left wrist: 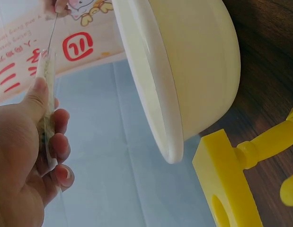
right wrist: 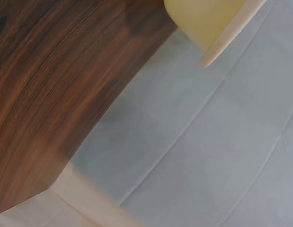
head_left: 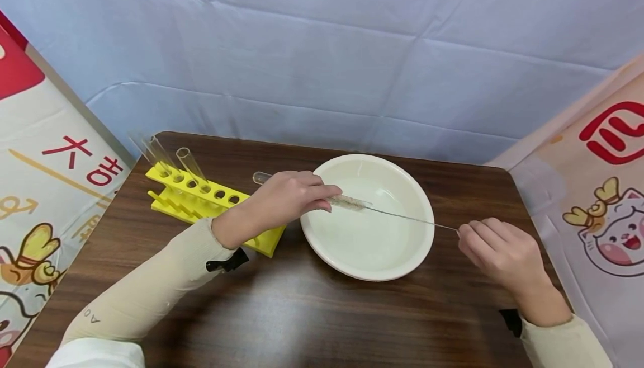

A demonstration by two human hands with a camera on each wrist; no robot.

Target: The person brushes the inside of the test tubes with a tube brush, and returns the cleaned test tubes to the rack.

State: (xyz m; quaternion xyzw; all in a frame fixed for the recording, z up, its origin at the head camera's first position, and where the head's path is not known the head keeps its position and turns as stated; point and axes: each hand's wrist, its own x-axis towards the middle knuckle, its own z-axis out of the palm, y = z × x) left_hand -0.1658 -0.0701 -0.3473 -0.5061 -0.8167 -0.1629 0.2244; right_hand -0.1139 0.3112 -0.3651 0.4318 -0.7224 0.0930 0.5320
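My left hand [head_left: 289,197] grips a clear glass test tube [head_left: 261,178], which lies tilted over the left part of a white basin [head_left: 369,276]. Inside the tube's mouth sits the bristle head [head_left: 347,202] of a test tube brush. Its thin wire handle [head_left: 402,216] runs right across the basin to my right hand [head_left: 503,253], whose fingers pinch the end. In the left wrist view, the thumb presses along the tube [left wrist: 48,71] with the fingers curled behind it. The right wrist view leaves the right hand out.
A yellow test tube rack [head_left: 266,245] stands left of the basin, partly under my left forearm. Several glass tubes [head_left: 191,161] stand in its left holes. The dark wooden table [head_left: 327,323] ends at a blue cloth backdrop [head_left: 322,66]; printed panels flank both sides.
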